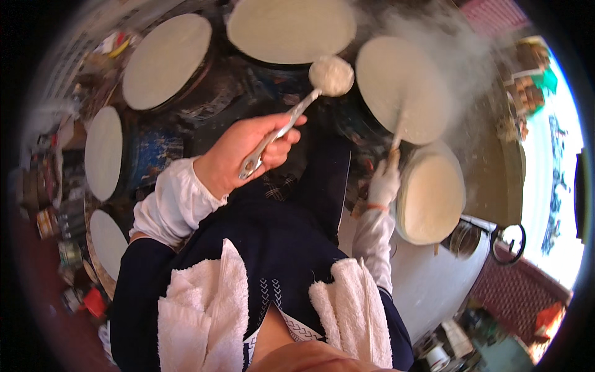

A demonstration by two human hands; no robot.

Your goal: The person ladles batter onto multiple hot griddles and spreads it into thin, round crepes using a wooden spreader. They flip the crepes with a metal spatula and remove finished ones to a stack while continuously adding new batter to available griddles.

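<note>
My bare left hand is closed round the handle of a metal ladle. The ladle's bowl is coated with pale batter and hangs between two round griddles. In a white glove, my right hand grips a spatula by its wooden handle. Its blade reaches the near edge of a thin pale pancake on the right griddle, where steam partly hides it. Just right of this hand lies a stack of round thin pancakes. Another pale pancake covers the griddle at top centre.
More round griddles with pale sheets curve round on my left, among them a pancake at the upper left and a pancake below it. Steam drifts at the upper right. A white surface extends below the stack.
</note>
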